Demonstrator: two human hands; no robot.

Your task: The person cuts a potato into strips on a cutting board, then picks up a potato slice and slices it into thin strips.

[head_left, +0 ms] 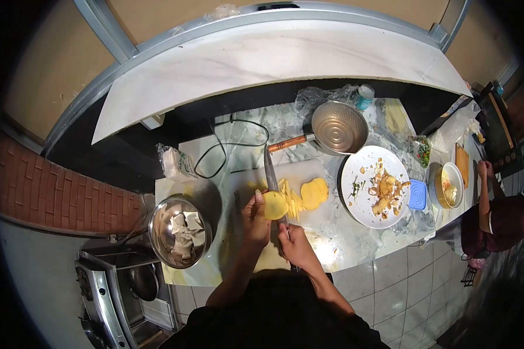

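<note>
My left hand (255, 221) pinches a round yellow potato slice (275, 206), holding it raised over the cutting board. My right hand (297, 249) is closed round the handle of a knife (270, 168), whose long blade points away from me and passes behind the slice. Cut potato strips (291, 200) lie on the pale cutting board (245, 179) just beyond the slice. To their right rests a pile of round potato slices (314, 194).
A steel bowl (155, 235) with pale pieces stands left. Beyond the board sits a wooden-handled saucepan (337, 128); a black cord (222, 152) loops nearby. To the right are a white plate (355, 212) with peelings, a blue lid (417, 194) and another person (506, 224).
</note>
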